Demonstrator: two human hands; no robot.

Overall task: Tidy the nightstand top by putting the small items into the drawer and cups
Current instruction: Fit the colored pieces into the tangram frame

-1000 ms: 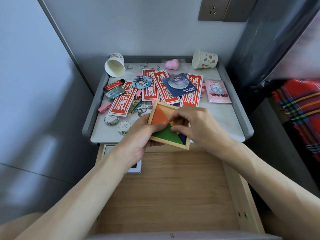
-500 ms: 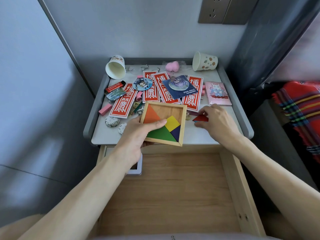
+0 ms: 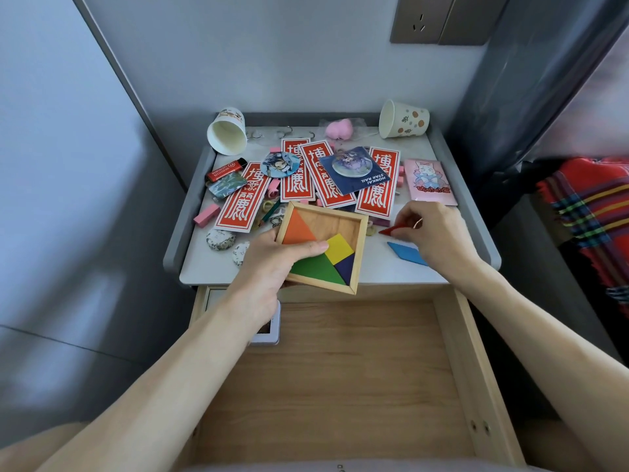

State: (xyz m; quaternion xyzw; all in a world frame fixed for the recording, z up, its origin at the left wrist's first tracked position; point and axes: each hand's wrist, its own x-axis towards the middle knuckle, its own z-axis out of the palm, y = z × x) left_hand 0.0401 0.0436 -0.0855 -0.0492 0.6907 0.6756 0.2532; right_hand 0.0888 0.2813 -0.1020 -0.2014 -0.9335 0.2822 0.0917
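Observation:
My left hand (image 3: 272, 264) holds a square wooden tangram tray (image 3: 360, 247) over the nightstand's front edge; orange, yellow, green and dark blue pieces lie in it. My right hand (image 3: 435, 233) pinches a red tangram piece (image 3: 389, 229) on the nightstand top (image 3: 381, 270). A light blue piece (image 3: 406, 252) lies flat just below that hand. Two paper cups lie on their sides at the back: one left (image 3: 227, 135), one right (image 3: 403, 119). The wooden drawer (image 3: 340, 369) stands pulled out beneath.
Red paper slips (image 3: 240, 202), round badges (image 3: 279, 164), a pink packet (image 3: 429, 180), a red lighter (image 3: 226, 169), pink erasers (image 3: 206, 214), patterned stones (image 3: 220, 239) and a pink sponge (image 3: 338, 128) clutter the top. A small white-framed item (image 3: 269, 330) lies in the drawer's left corner. Plaid fabric (image 3: 592, 212) is at right.
My right hand left the tray after a yellow piece appeared in it, moved right and took hold of the red piece. The tray shifted slightly back and left.

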